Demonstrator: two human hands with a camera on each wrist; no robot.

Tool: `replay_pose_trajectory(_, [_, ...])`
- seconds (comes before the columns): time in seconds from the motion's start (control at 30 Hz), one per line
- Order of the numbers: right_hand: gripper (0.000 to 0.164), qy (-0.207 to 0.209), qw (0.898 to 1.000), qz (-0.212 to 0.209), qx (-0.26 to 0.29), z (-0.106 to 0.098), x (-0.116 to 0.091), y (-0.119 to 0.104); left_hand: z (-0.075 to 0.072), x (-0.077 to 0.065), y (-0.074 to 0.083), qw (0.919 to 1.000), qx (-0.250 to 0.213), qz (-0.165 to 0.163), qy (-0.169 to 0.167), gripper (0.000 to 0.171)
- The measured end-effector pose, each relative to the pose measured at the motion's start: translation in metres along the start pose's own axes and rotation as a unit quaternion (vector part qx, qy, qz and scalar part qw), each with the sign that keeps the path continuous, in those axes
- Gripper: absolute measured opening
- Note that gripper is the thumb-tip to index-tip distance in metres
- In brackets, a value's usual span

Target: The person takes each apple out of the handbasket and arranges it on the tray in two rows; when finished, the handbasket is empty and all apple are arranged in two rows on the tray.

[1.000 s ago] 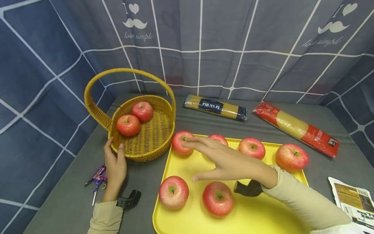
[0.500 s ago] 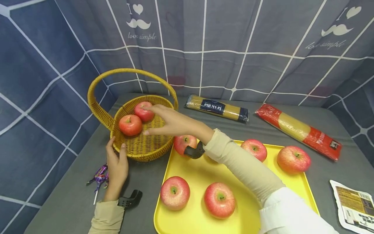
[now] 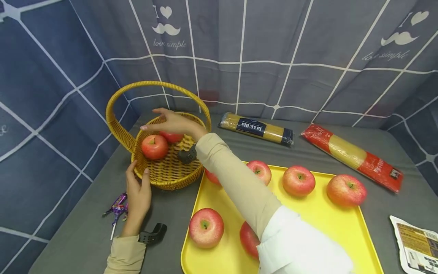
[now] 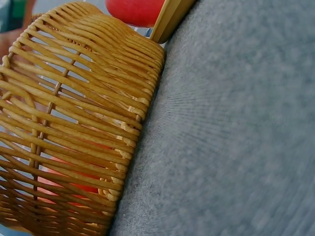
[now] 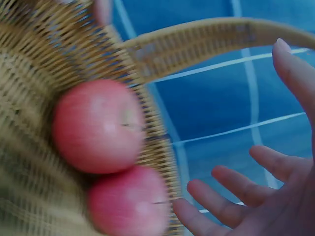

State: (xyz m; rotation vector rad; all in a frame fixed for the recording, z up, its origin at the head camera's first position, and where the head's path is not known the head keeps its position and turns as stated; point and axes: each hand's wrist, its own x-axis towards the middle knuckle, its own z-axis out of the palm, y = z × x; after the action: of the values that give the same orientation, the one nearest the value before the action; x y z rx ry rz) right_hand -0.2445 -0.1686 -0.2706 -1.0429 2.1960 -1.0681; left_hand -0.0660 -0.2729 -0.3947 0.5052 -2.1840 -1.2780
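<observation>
My left hand (image 3: 138, 192) is at the near-left outer side of the yellow wicker basket (image 3: 202, 167), fingertips and thumb right at its wall. Two red apples lie in the basket: the front-left apple (image 3: 154, 147) shows whole, while the back apple (image 3: 172, 137) is partly covered by my right hand (image 3: 172, 122). That hand reaches over the basket under its arched handle, fingers spread. Nothing is in it in the right wrist view, where the fingers (image 5: 236, 187) lie beside the basket's rim. The left wrist view shows mainly the basket's woven wall (image 4: 78, 123).
A yellow tray (image 3: 337, 243) with several apples stands right of the basket, partly under my right arm. Behind it lie a pasta pack with a dark label (image 3: 256, 128) and a red pasta pack (image 3: 352, 156). Purple-wrapped lollipops (image 3: 118, 207) lie left; a white pouch (image 3: 415, 243) at right.
My right hand has moved left from above the tray to over the basket's back apple, staying empty. My left hand has kept its place at the basket; the whole view has shifted slightly.
</observation>
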Motion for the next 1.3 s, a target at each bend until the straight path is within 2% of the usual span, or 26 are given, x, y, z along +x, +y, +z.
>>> replay_pose_trajectory(0.17, [0.077, -0.003, 1.000, 0.015, 0.019, 0.030, 0.008, 0.022, -0.001, 0.000, 0.001, 1.0000, 0.008, -0.002, -0.003, 0.051])
replay_pose_trajectory(0.3, [0.084, 0.003, 0.999, 0.009, 0.050, 0.052, 0.010, 0.029, -0.003, 0.001, 0.001, 0.9999, 0.012, 0.000, -0.009, 0.051])
replay_pose_trajectory(0.4, [0.094, 0.009, 0.998, 0.016, 0.066, 0.061, 0.010, 0.033, -0.002, 0.001, 0.002, 0.9997, 0.015, 0.001, -0.017, 0.052])
replay_pose_trajectory(0.5, [0.101, -0.005, 0.998, 0.017, 0.057, 0.065, 0.010, 0.037, -0.003, 0.000, 0.002, 0.9997, 0.018, 0.000, -0.018, 0.052])
replay_pose_trajectory(0.57, [0.100, -0.030, 0.998, 0.011, 0.058, 0.066, 0.009, 0.040, -0.003, 0.000, 0.001, 0.9997, 0.019, -0.001, -0.016, 0.052])
replay_pose_trajectory(0.67, [0.095, -0.094, 0.995, -0.015, 0.037, 0.065, 0.006, 0.041, -0.004, -0.001, 0.002, 0.9997, 0.020, -0.002, -0.015, 0.052])
replay_pose_trajectory(0.8, [0.088, -0.187, 0.981, -0.044, -0.032, 0.061, 0.001, 0.035, -0.004, -0.001, 0.002, 0.9997, 0.018, -0.001, -0.016, 0.052])
replay_pose_trajectory(0.9, [0.082, -0.223, 0.970, -0.053, -0.082, 0.054, -0.007, 0.032, -0.002, 0.000, 0.002, 0.9997, 0.018, -0.002, -0.018, 0.052])
replay_pose_trajectory(1.0, [0.074, -0.219, 0.970, -0.063, -0.089, 0.045, -0.016, 0.031, -0.001, 0.000, 0.002, 0.9996, 0.018, 0.000, -0.020, 0.052])
replay_pose_trajectory(1.17, [0.060, -0.153, 0.982, -0.098, -0.054, 0.023, -0.039, 0.022, -0.002, 0.001, 0.002, 0.9997, 0.016, 0.005, -0.016, 0.052])
replay_pose_trajectory(1.3, [0.059, -0.101, 0.981, -0.148, -0.070, 0.001, -0.070, 0.012, -0.003, -0.001, 0.001, 0.9998, 0.013, 0.003, -0.015, 0.051])
